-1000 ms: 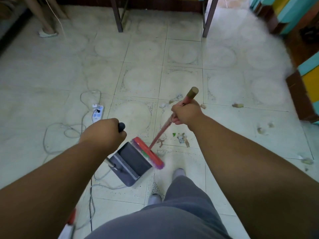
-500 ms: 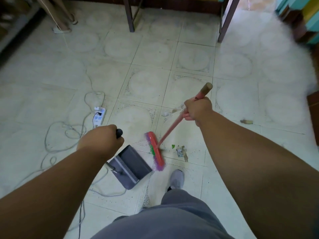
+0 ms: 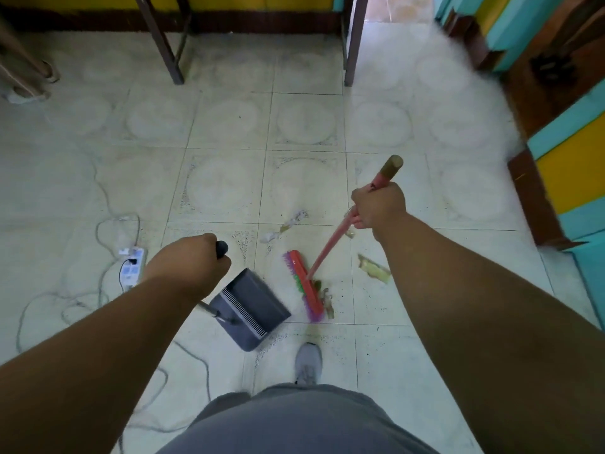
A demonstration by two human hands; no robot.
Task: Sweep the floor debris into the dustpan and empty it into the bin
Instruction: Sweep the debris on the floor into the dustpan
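Note:
My left hand (image 3: 193, 263) grips the black top of the long handle of a dark grey dustpan (image 3: 253, 306), which stands on the tiled floor with its mouth facing right. My right hand (image 3: 376, 208) grips the pink broom handle (image 3: 330, 244) near its wooden tip. The red broom head (image 3: 306, 285) with purple bristles sits on the floor just right of the dustpan, apart from it. Small brown and green debris (image 3: 325, 298) lies right behind the broom head. More scraps lie further off: a yellowish piece (image 3: 373, 273) to the right and pale bits (image 3: 291, 222) beyond.
A white power strip (image 3: 132, 267) and loose grey cables (image 3: 98, 224) trail over the floor at the left. Dark table legs (image 3: 163, 44) stand at the back. Teal and yellow furniture (image 3: 569, 178) lines the right side. My grey shoe (image 3: 307, 363) is below the dustpan. No bin shows.
The broom head has swung from the dustpan's mouth out to the right, behind the debris. My right hand moved right with the handle. The dustpan stayed in place.

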